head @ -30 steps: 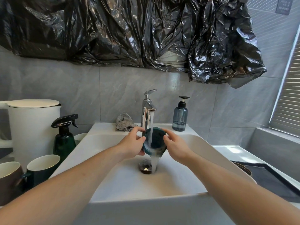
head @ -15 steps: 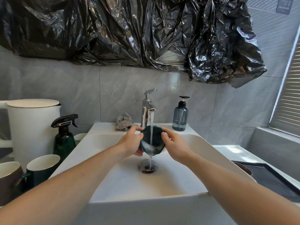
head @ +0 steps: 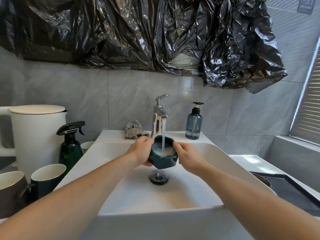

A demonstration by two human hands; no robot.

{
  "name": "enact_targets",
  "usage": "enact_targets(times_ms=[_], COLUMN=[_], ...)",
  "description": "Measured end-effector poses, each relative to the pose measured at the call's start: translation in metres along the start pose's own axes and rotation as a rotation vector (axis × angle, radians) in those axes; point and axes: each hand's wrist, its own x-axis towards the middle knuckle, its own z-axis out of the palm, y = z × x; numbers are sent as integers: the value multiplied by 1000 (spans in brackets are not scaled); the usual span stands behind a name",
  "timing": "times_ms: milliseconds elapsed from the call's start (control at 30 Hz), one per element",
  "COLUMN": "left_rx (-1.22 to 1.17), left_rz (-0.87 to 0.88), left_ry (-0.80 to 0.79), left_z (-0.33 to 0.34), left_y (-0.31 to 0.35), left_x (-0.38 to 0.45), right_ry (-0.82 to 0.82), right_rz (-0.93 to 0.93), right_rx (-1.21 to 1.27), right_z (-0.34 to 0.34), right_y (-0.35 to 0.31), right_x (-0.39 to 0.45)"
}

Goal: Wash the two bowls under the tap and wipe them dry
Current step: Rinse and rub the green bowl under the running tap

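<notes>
A small dark green faceted bowl [head: 163, 162] is held over the white sink [head: 142, 193], right under the chrome tap [head: 158, 116]. Water runs from the tap into the bowl, which sits nearly upright and holds bubbly water. My left hand [head: 141, 152] grips the bowl's left side and underside. My right hand [head: 187, 156] holds its right rim and wall. A second bowl's brown rim [head: 261, 179] shows at the right, behind the sink's edge, mostly hidden.
A crumpled grey cloth [head: 134, 129] lies on the sink ledge left of the tap, a blue soap dispenser [head: 194, 122] to its right. A green spray bottle [head: 71, 144], white kettle [head: 37, 134] and two mugs [head: 46, 177] stand at the left. The drain [head: 158, 178] lies below the bowl.
The bowl has been turned from tilted toward me, spilling water, to nearly upright, and now fills with water. Both hands stayed on it.
</notes>
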Motion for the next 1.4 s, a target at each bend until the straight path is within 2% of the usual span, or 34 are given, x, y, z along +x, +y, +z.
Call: enact_targets(times_ms=[400,833,1133,1400], left_rx=[89,104,133,164], left_rz=[-32,-102,-128,-119], left_ry=[153,155,181,216], left_z=[1,2,4,3], left_y=[5,3,-1,-1], left_x=[-2,3,6,5], right_ry=[-96,-122,-120,-250], right_rz=[86,132,66,190], right_rx=[129,121,51,7], right_z=[-1,5,5,-2], right_y=[-19,-16,-14,-28], right_x=[-9,-5,-7,15])
